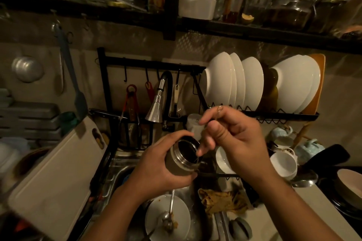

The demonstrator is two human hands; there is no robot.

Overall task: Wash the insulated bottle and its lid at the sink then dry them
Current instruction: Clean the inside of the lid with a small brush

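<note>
The insulated bottle point(175, 163) is short, with a khaki body and a steel rim around its open mouth. My left hand point(154, 168) wraps around its body and holds it tilted to the right over the sink point(119, 170). My right hand point(237, 143) pinches a thin wire-handled tool point(220, 109) with a loop at its top. The tool's lower end reaches down to the bottle's mouth, where my fingers hide it. I cannot make out the lid.
The faucet point(157, 106) hangs just behind the bottle. A dirty white plate with a spoon point(168, 218) lies in the sink, with a crumpled brown rag point(221, 200) beside it. White bowls point(235, 82) fill the rack, mugs point(284, 163) stand at right, and a cutting board point(54, 178) leans at left.
</note>
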